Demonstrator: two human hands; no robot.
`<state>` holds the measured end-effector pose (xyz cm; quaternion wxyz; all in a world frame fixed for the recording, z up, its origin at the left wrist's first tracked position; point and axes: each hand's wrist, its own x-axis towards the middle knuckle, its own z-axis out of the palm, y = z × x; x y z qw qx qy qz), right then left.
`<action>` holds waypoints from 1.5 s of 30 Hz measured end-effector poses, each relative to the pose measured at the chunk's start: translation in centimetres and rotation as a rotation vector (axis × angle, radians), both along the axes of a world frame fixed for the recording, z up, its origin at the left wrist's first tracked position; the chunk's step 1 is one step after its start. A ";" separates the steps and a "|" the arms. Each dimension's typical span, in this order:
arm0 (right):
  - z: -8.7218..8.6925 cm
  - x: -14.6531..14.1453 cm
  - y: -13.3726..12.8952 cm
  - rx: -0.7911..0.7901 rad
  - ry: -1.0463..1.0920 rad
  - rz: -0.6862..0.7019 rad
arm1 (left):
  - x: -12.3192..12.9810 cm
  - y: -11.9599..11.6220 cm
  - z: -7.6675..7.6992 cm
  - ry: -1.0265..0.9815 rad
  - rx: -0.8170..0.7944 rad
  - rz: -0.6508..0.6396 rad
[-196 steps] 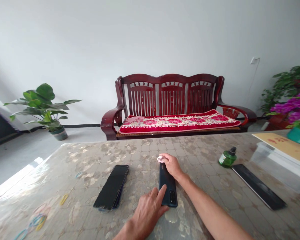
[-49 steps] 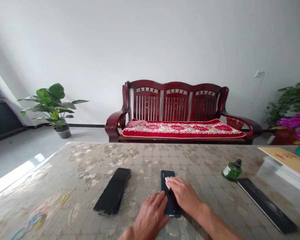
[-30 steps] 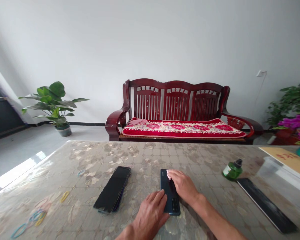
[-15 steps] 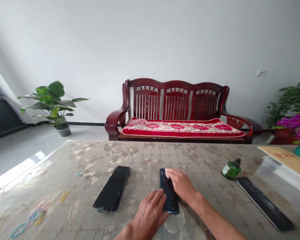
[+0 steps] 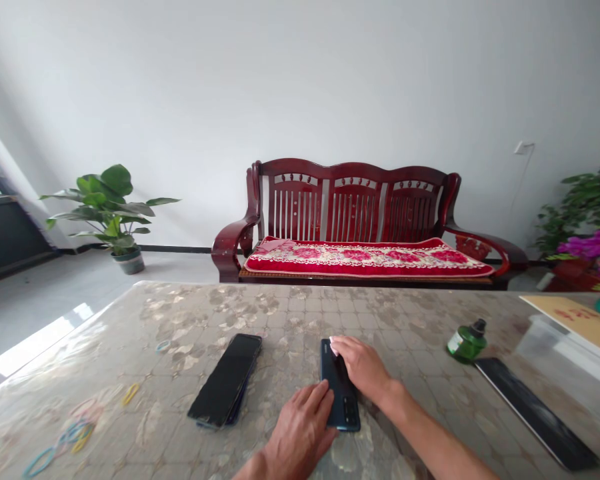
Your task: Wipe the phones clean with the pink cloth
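Observation:
A dark blue smartphone (image 5: 337, 395) lies back side up on the table, its camera block at the near end. My left hand (image 5: 300, 423) grips its near left edge, fingertips on the back and thumb by the near end. Over the far end, my right hand (image 5: 363, 363) has its fingers bent and pressed together; a small white piece (image 5: 333, 343) shows at the fingertips, too little of it visible to name. To the left, another phone (image 5: 225, 381) with a black screen facing up lies on a blue-edged flat thing (image 5: 236, 407), mostly hidden.
Several coloured rubber bands (image 5: 73, 433) lie at the left of the patterned tablecloth (image 5: 180, 453). On the right are a green bottle (image 5: 466, 343), a long black flat object (image 5: 535, 410) and a clear plastic box (image 5: 545, 340) under a tan board (image 5: 575, 319). A wooden bench (image 5: 353, 207) stands behind.
The view has shifted slightly. Both hands stay at the phone in nearly the same pose, and no object has visibly moved on the table.

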<state>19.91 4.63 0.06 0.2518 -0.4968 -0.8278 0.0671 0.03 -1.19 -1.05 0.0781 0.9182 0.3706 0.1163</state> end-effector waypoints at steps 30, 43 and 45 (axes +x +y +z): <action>0.1 -1.6 0.3 -0.038 -0.035 0.037 | -0.3 0.2 -0.6 -0.055 0.073 -0.016; 0.3 -1.4 -2.3 -0.071 -0.078 0.156 | -0.2 0.3 -0.7 -0.088 0.063 -0.011; 0.7 -1.8 -1.0 -0.054 -0.069 0.087 | -0.2 0.2 -0.5 -0.082 0.062 -0.010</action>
